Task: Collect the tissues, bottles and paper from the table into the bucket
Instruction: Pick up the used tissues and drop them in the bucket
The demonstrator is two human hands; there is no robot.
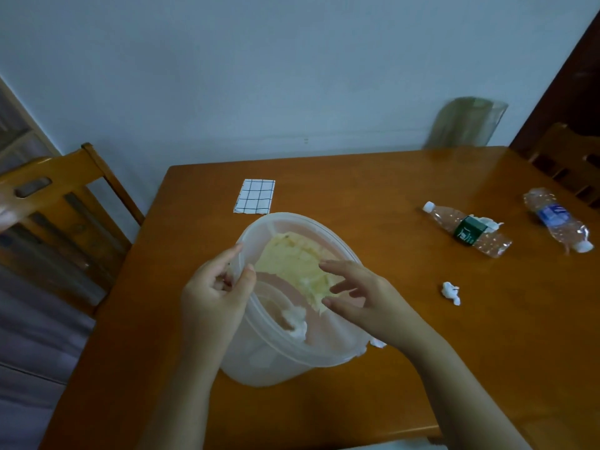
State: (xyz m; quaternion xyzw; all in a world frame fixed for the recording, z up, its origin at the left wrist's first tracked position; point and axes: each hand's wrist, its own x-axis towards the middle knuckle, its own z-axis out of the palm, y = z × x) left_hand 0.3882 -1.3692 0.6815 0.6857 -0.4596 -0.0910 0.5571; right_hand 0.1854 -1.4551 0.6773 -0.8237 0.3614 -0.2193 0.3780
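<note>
Bucket [276, 368]: one, translucent plastic, stood on the desk [357, 190] toward its near-left part, directly before the person.

Paper: one yellowish crumpled sheet [292, 258] is lodged across the bucket's mouth.

Tissues: three are counted.
- A tissue wad [295, 319] is seen inside the bucket, below the sheet.
- A second tissue wad [451, 293] is left on the desk, well to the right of the bucket.
- A third tissue wad [378, 344] is partly hidden at the bucket's right wall, beneath the right wrist.

Bottles: two, clear plastic, both laid on their sides at the desk's right. The green-labelled bottle [467, 230] is nearer the bucket; the blue-labelled bottle [556, 219] is near the right edge.

One checked square [255, 196] is laid flat just behind the bucket. Two wooden chairs are noted: a left chair [48, 196] and a right chair [571, 157].

Left hand [214, 297]: the bucket's left rim is pinched, thumb inside, fingers curled outside.

Right hand [360, 297]: held over the mouth, fingers spread and loosely bent above the sheet. Nothing is gripped. Contact with the sheet cannot be told.
</note>
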